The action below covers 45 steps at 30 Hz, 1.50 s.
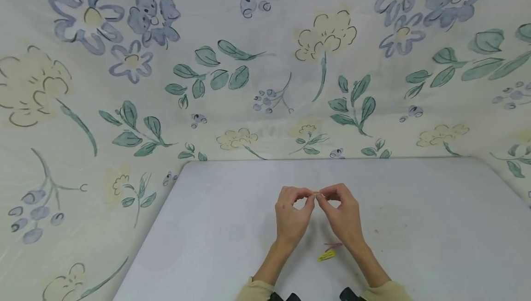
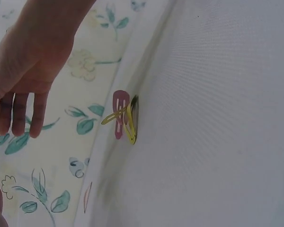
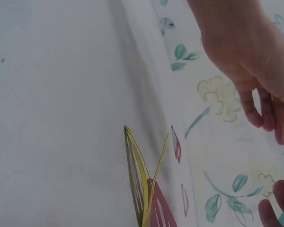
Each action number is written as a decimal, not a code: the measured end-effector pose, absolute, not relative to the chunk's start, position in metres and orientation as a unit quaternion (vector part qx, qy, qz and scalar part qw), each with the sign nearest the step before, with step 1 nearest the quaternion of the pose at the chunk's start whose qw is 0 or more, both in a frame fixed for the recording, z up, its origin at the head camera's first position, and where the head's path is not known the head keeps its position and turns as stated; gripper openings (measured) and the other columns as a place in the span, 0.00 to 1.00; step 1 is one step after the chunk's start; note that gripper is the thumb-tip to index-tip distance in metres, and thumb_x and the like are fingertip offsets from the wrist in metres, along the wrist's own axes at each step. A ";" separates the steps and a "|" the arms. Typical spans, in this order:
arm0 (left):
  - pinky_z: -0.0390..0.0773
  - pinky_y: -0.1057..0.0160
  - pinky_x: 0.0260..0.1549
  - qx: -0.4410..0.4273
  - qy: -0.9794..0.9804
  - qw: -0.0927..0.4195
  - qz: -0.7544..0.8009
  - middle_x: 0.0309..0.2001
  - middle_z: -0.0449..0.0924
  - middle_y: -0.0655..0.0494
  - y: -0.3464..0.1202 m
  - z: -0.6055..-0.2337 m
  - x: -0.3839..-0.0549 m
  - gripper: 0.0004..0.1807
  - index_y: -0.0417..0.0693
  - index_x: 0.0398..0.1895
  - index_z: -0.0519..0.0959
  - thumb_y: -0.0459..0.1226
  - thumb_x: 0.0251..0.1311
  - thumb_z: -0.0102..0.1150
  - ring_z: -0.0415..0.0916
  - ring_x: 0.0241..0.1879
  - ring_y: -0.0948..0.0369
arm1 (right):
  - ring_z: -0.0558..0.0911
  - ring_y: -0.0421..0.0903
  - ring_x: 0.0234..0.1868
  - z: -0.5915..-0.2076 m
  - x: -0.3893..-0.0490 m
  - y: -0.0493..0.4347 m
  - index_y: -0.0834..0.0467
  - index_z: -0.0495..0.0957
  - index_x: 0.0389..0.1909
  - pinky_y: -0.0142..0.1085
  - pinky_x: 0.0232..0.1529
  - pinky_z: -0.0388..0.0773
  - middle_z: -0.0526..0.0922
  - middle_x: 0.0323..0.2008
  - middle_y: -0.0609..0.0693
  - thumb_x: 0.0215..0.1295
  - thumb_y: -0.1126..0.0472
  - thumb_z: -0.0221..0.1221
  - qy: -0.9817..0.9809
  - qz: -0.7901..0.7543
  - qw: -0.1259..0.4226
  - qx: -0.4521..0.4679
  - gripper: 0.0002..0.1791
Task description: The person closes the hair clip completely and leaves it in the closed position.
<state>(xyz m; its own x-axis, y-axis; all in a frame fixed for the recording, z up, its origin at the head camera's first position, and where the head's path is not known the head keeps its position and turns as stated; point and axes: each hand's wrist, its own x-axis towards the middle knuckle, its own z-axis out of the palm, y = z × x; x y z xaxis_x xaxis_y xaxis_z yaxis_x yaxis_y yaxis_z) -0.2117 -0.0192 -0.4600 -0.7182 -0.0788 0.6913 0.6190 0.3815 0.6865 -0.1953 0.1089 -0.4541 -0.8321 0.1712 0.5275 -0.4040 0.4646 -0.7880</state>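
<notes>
Viewed from the wearer's place, with the small orange piece as the centre of the dial. The floral cloth point(image 1: 87, 190) hung at 9 o'clock and ran round past 12, behind the white counter point(image 1: 207, 227). At 8 o'clock, the left hand point(image 1: 292, 213) was raised over the counter, its thumb and forefinger pinching the small orange piece point(image 1: 316, 193), which lay between the fingertips of both hands; it was too small to identify. At 6 o'clock, on the counter, lay the yellow clip point(image 1: 326, 256), its two arms spread apart. The pink clip point(image 2: 120, 96) lay just beside it, between 5 and 6; whether the two clips touched could not be told. At 4 o'clock, the right hand point(image 1: 344, 211) mirrored the left, thumb and forefinger pinched on the same piece.
</notes>
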 end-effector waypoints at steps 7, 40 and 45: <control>0.77 0.57 0.32 -0.172 -0.761 0.334 -0.529 0.27 0.81 0.59 -0.018 -0.462 -0.216 0.06 0.48 0.29 0.85 0.28 0.51 0.69 0.73 0.34 0.62 | 0.80 0.44 0.37 -0.457 -0.199 0.107 0.59 0.79 0.38 0.45 0.43 0.81 0.83 0.35 0.49 0.59 0.66 0.68 -0.808 0.512 0.287 0.055 0.09; 0.76 0.66 0.31 -0.174 -0.753 0.326 -0.545 0.26 0.81 0.59 -0.021 -0.451 -0.210 0.05 0.46 0.27 0.86 0.28 0.51 0.69 0.74 0.32 0.62 | 0.80 0.41 0.36 -0.447 -0.190 0.107 0.57 0.80 0.35 0.36 0.39 0.77 0.83 0.33 0.46 0.59 0.68 0.68 -0.796 0.531 0.284 0.057 0.06; 0.75 0.66 0.31 -0.180 -0.758 0.317 -0.541 0.26 0.81 0.60 -0.022 -0.449 -0.211 0.03 0.47 0.28 0.86 0.29 0.54 0.68 0.73 0.33 0.62 | 0.81 0.41 0.38 -0.445 -0.188 0.107 0.57 0.80 0.35 0.39 0.41 0.80 0.83 0.33 0.47 0.59 0.68 0.68 -0.795 0.523 0.301 0.068 0.06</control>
<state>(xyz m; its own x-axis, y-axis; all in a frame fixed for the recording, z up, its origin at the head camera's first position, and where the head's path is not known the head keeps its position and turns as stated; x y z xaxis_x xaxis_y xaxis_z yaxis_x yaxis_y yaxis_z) -0.2107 -0.0222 -0.4495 -0.7341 -0.0696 0.6755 0.6165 0.3487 0.7059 -0.1883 0.1069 -0.4446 -0.8091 0.2062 0.5503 -0.4238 0.4440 -0.7895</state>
